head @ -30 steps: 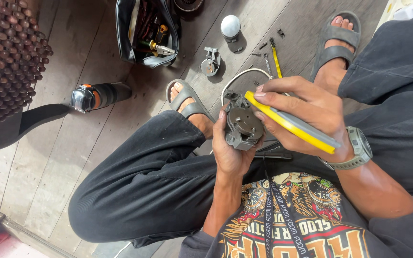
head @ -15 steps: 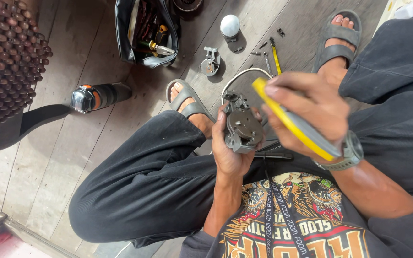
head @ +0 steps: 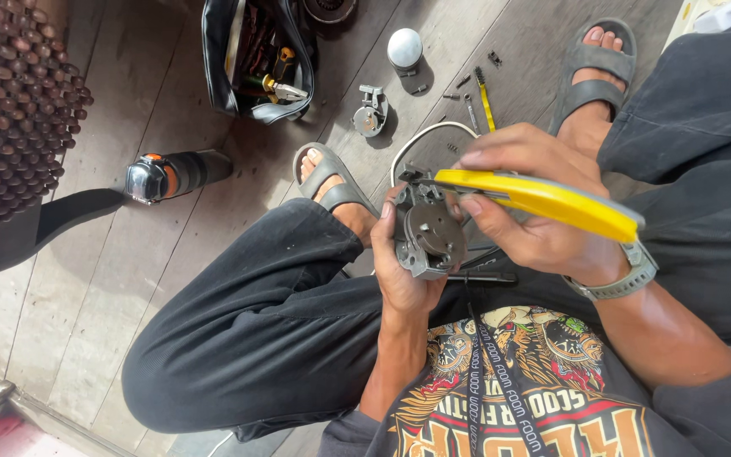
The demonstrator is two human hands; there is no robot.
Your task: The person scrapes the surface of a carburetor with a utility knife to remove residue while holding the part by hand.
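The left hand (head: 405,275) cups a small grey metal part (head: 427,233) from below, fingers wrapped round its lower edge, holding it over the lap between the knees. The right hand (head: 528,203) has its grip closed round the yellow handles of a pair of pliers (head: 543,196), whose nose reaches to the top left corner of the metal part; whether the nose is biting on anything there I cannot tell, since the fingers and the part hide it. A white cable (head: 420,140) loops on the wooden floor (head: 171,254) just beyond the part.

Further out on the floor lie small screws (head: 494,58), a yellow-handled screwdriver (head: 486,97), a second small metal piece (head: 371,112), a white round cap (head: 404,47), an open black tool bag (head: 255,59) and a black and orange torch (head: 171,175).

The likely trouble is a slip: the part rests only in one palm, so a hard twist or pull from the pliers could jerk it free and drop it between the legs, or drive the nose into the left thumb that lies close beside it. A small piece worked loose could also fall and roll into the gaps between the floor boards, near the scattered screws
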